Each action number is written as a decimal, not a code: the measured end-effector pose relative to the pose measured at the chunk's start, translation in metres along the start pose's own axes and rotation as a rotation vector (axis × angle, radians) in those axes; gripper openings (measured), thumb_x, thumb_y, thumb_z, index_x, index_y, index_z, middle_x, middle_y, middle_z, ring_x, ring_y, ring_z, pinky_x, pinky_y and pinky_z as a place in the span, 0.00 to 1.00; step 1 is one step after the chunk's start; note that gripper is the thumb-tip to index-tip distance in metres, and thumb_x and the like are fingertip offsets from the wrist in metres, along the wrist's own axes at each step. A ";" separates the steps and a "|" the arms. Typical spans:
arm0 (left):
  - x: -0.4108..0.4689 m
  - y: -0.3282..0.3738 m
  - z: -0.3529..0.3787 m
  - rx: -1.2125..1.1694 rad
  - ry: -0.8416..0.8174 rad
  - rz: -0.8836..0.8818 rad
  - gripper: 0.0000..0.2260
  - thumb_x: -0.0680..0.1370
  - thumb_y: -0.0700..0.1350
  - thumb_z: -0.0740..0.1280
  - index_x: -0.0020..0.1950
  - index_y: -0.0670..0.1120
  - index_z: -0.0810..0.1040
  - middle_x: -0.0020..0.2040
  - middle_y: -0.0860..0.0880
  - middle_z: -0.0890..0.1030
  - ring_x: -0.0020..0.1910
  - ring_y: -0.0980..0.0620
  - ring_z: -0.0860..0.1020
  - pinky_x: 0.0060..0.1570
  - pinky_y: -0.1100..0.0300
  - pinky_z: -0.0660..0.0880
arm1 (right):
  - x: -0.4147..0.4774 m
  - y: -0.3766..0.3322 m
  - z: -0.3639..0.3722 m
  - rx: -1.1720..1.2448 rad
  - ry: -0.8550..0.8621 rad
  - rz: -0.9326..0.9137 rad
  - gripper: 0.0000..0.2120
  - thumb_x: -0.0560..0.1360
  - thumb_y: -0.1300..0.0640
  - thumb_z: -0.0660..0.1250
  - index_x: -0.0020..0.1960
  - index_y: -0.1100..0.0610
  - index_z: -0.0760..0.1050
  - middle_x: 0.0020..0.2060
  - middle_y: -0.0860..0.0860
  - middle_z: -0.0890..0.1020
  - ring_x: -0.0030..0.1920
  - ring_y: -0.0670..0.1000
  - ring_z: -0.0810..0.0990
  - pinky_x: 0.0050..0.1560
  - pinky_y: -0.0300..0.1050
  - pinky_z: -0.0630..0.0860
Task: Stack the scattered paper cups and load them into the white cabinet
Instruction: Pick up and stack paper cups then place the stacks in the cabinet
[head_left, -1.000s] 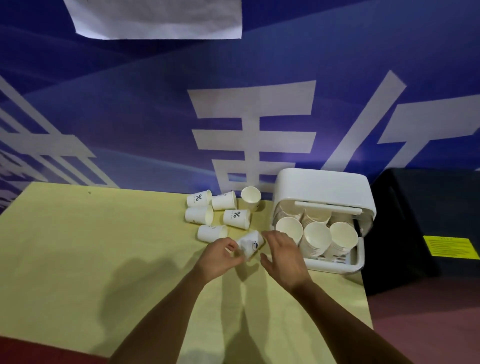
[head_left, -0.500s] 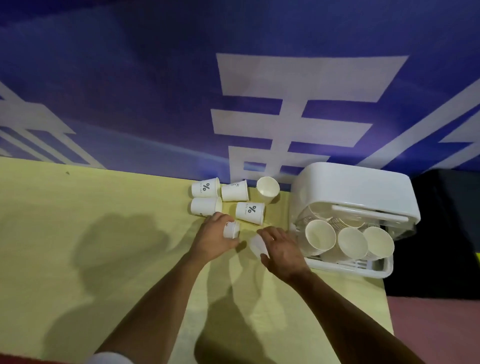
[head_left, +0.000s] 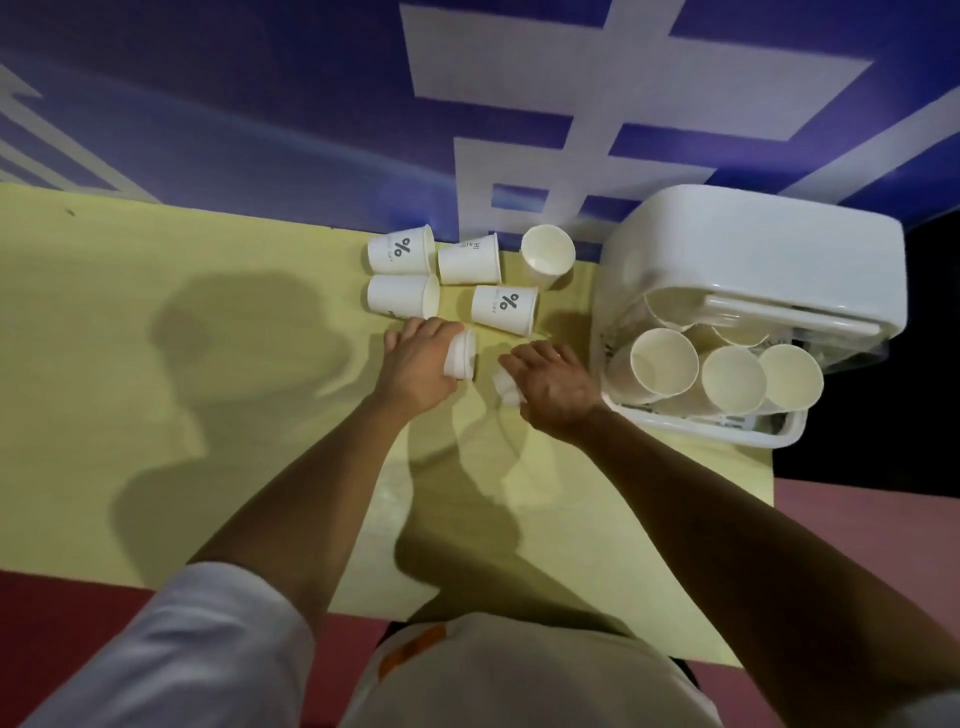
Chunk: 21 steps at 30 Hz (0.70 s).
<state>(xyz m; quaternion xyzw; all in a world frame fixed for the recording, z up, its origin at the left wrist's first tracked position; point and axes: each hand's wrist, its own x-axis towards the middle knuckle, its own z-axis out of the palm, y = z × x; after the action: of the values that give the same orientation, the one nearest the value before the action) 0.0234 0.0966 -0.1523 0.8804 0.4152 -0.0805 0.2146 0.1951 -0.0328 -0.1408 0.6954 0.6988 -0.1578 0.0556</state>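
Note:
My left hand (head_left: 418, 366) grips a white paper cup (head_left: 461, 355) lying on its side on the yellow table (head_left: 156, 364). My right hand (head_left: 556, 387) holds a second cup (head_left: 506, 385), mostly hidden under the palm. Several more white cups lie scattered behind the hands: one with a percent mark (head_left: 400, 251), a plain one (head_left: 404, 296), another (head_left: 468, 259), a marked one (head_left: 505, 309), and one with its mouth toward me (head_left: 548, 254). The white cabinet (head_left: 753, 260) stands open at the right, with stacked cups (head_left: 665, 361) lying inside.
A blue banner wall with white characters (head_left: 519, 104) rises right behind the table. The table's near edge runs above a red floor (head_left: 78, 623). A dark surface (head_left: 924, 364) lies right of the cabinet.
Both hands now hold a cup each, where a second ago they were together on one cup. The camera has tilted down and moved closer.

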 end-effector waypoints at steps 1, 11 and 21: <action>-0.002 -0.001 0.001 -0.025 0.003 -0.016 0.33 0.68 0.49 0.73 0.72 0.54 0.68 0.67 0.53 0.72 0.67 0.47 0.66 0.58 0.51 0.61 | -0.001 -0.001 -0.002 0.045 0.034 0.022 0.30 0.72 0.54 0.69 0.72 0.56 0.67 0.65 0.55 0.74 0.65 0.60 0.71 0.66 0.54 0.63; -0.026 0.027 -0.023 -0.566 0.237 -0.090 0.31 0.65 0.52 0.78 0.65 0.49 0.72 0.60 0.49 0.77 0.59 0.47 0.76 0.58 0.47 0.75 | -0.039 -0.020 -0.046 0.658 0.394 0.367 0.33 0.70 0.46 0.74 0.70 0.58 0.68 0.61 0.56 0.77 0.59 0.57 0.75 0.59 0.53 0.74; -0.043 0.113 -0.054 -0.788 0.257 0.020 0.31 0.69 0.50 0.79 0.67 0.48 0.69 0.62 0.52 0.77 0.58 0.54 0.75 0.56 0.58 0.74 | -0.111 0.001 -0.087 0.846 0.655 0.457 0.33 0.67 0.43 0.75 0.68 0.50 0.69 0.61 0.47 0.77 0.59 0.49 0.75 0.57 0.54 0.78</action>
<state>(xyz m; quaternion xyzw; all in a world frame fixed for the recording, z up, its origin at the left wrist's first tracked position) 0.0807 0.0270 -0.0552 0.7377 0.4293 0.1973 0.4823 0.2117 -0.1124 -0.0262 0.8030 0.3879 -0.1837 -0.4135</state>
